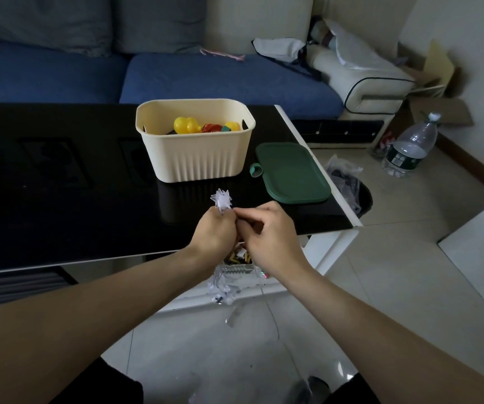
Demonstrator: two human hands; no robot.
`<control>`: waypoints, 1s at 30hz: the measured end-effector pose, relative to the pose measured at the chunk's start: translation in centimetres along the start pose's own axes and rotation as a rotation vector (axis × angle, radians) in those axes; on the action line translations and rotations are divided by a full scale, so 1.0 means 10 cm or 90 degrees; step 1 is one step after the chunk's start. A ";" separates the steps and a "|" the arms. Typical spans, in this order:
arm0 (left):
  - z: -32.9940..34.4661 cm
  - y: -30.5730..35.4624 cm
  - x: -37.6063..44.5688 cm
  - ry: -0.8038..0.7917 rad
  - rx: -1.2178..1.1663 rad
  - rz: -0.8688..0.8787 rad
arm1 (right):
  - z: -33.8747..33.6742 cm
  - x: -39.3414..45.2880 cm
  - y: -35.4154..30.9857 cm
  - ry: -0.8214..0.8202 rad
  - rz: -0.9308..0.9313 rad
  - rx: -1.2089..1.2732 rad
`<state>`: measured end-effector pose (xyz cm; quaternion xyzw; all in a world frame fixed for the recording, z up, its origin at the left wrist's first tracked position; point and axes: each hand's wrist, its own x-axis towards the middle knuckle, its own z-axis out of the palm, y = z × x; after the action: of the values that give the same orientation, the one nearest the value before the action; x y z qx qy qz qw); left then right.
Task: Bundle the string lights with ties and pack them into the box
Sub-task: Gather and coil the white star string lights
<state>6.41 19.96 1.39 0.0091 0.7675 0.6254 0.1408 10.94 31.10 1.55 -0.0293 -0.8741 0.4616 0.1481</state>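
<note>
Two bare hands meet above the near edge of a glossy black surface [60,182]. The left hand [213,233] is closed in a fist around string lights [221,200], a spiky clear star-shaped bulb poking up from its grip. The right hand [267,228] pinches something fine beside it, perhaps wire or a tie; too small to tell. More of the strand dangles below the hands toward the floor [380,258]. Behind, on the surface, a cream ribbed box [195,158] stands open, holding colourful toys, with a green lid [291,172] just beside it. The lights look light, thin-wired and tangle-prone, with brittle plastic points; gathering the wire, not the bulbs, seems safest.
</note>
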 end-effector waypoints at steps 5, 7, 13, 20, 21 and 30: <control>-0.06 0.09 0.00 0.059 -0.112 -0.094 | 0.07 -0.04 0.04 -0.179 -0.007 -0.009; -0.08 0.10 -0.01 0.069 -0.126 -0.108 | 0.04 -0.03 0.02 -0.272 0.035 0.008; -0.13 0.13 0.04 0.113 -0.151 -0.033 | 0.01 -0.09 -0.04 -0.271 0.060 0.114; -0.29 0.17 0.13 0.166 -0.162 0.060 | -0.07 0.04 0.12 -0.166 0.071 0.061; -0.31 0.19 0.13 0.172 -0.175 0.058 | -0.09 0.05 0.13 -0.179 0.069 0.057; -0.41 0.27 0.15 0.063 -0.426 -0.012 | -0.15 0.08 0.17 -0.311 0.263 0.166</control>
<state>3.56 16.94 4.43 -0.0747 0.5258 0.8409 0.1042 10.51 33.40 1.15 -0.0747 -0.7930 0.5832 -0.1597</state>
